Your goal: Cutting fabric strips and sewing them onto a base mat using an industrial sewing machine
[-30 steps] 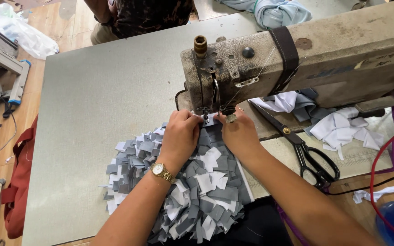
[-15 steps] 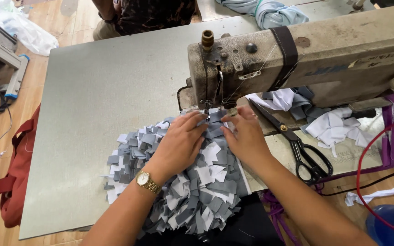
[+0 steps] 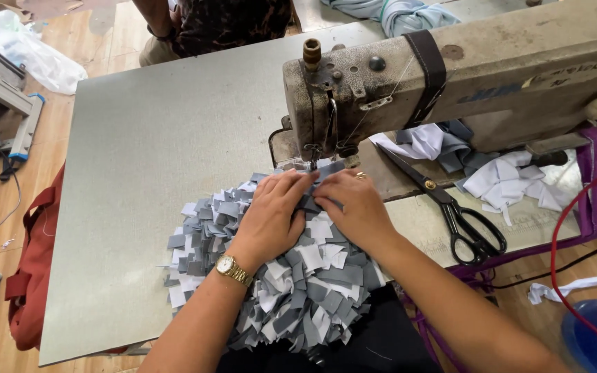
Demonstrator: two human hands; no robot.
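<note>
A round mat of grey and white fabric strips (image 3: pixel 278 276) lies on the grey table (image 3: pixel 153 152) in front of an old beige sewing machine (image 3: pixel 464 76). My left hand (image 3: pixel 274 214), with a gold wristwatch on the wrist, presses flat on the mat just below the needle (image 3: pixel 312 162). My right hand (image 3: pixel 357 207), a ring on one finger, presses beside it and pinches a grey strip. The two hands touch at the fingertips under the presser foot.
Black scissors (image 3: pixel 461 214) lie on the machine bed to the right, next to a heap of white and grey fabric scraps (image 3: pixel 492 169). Another person (image 3: pixel 222 21) sits across the table. A red bag (image 3: pixel 32 276) hangs at the left edge. A red cable (image 3: pixel 561 255) loops at right.
Both hands slid back toward me and pressed flatter onto the mat. The view shifted, so the machine now sits further right and higher.
</note>
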